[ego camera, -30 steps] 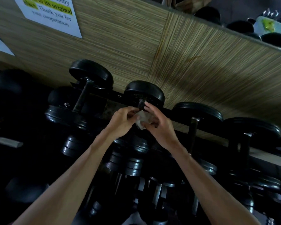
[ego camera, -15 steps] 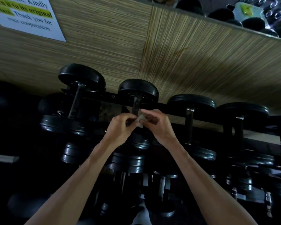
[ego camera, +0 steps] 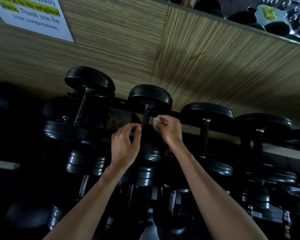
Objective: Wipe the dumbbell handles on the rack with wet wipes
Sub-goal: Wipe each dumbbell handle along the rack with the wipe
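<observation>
Step in hand: wiping the second dumbbell handle (ego camera: 145, 118) on the top rack rail (ego camera: 185, 116). Your right hand (ego camera: 170, 130) pinches the bunched wet wipe (ego camera: 156, 120) just beside that handle; your left hand (ego camera: 124, 144) hovers loosely curled, holding nothing. Next, probably: wrap the wipe round the bar. Wall notice (ego camera: 36, 16) reads "original place. Thank you for your cooperation."

The two hands have come apart. The right hand (ego camera: 170, 129) now holds the crumpled wipe (ego camera: 156, 121) alone, to the right of the dumbbell handle (ego camera: 145, 118). The left hand (ego camera: 125, 144) has let go of the wipe, its fingers loosely curled beside the handle, which is now uncovered.
</observation>
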`<state>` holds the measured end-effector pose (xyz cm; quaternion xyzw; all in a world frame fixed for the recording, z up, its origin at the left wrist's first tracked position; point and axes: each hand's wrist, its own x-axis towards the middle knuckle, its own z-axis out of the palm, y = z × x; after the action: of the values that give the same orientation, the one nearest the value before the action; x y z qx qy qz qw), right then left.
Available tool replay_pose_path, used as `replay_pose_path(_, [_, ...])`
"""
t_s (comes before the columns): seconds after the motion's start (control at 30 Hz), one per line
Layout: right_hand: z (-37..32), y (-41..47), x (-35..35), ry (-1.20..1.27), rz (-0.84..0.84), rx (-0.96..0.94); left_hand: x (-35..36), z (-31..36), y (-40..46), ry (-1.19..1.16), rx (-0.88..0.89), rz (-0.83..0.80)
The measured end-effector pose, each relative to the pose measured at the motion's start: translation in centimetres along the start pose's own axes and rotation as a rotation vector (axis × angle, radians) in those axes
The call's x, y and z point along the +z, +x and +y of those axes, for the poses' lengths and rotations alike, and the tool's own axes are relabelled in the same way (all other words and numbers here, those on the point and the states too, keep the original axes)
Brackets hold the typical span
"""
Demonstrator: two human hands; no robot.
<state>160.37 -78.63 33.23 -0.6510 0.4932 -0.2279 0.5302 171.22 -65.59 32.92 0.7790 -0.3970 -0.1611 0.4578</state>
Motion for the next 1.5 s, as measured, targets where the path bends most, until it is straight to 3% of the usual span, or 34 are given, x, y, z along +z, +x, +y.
replay_pose_path(0.37, [1.2, 0.9, 2.2, -0.126, -0.016, 0.03, 0.4, -0.4, 0.1, 0.004, 0.047, 0.07])
replay_pose_path(0.53, [-0.4, 2.5, 2.8, -0.105, 0.121, -0.029, 0.4, -0.5, 0.2, 0.003, 0.046, 0.078])
replay_pose_path(0.73, [1.6, 0.9, 2.3, -0.093, -0.041, 0.049, 0.5, -0.4, 0.2, -0.005, 0.04, 0.085])
replay_pose_path(0.93, [-1.0, 3.6, 3.5, -0.122, 0.138, 0.096, 0.4, -0.5, 0.2, 0.004, 0.02, 0.077])
replay_pose_path(1.1, [1.1, 0.1, 2.7, -0.119, -0.039, 0.15, 0.4, -0.4, 0.2, 0.004, 0.023, 0.083])
replay_pose_path(1.3, [-0.5, 3.6, 3.7, 0.049, 0.136, 0.22, 0.2, -0.2, 0.1, 0.018, 0.009, 0.071])
replay_pose_path(1.43, [1.1, 0.7, 2.3, 0.05, -0.102, 0.306, 0.3, -0.1, 0.2, 0.017, -0.002, 0.076])
replay_pose_path(1.5, [1.2, 0.6, 2.3, 0.054, -0.123, 0.316, 0.3, -0.1, 0.2, 0.017, 0.0, 0.082])
